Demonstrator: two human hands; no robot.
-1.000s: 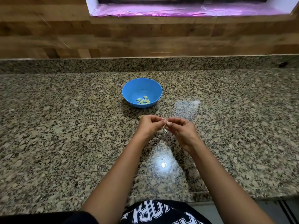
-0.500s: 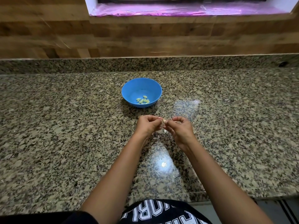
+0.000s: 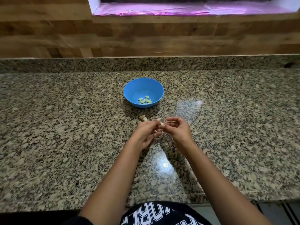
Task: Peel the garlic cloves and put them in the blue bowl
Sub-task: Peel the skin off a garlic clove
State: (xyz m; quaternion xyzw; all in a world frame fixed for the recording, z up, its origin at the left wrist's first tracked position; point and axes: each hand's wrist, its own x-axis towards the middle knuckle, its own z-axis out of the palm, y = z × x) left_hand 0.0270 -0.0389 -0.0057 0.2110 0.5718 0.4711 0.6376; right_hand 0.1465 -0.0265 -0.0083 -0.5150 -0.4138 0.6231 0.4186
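I read both hands as working one garlic clove [image 3: 162, 126], held above the counter [image 3: 65, 143] just in front of the blue bowl [image 3: 129, 88].

Left hand [image 3: 146, 132]: fingers curled round the clove.

Right hand [image 3: 177, 129]: thumb and forefinger pinched on the same clove.

Risk: a hard pull may flick the clove onto the counter. Torn peel may fall among the peeled cloves [image 3: 145, 100] in the bowl.
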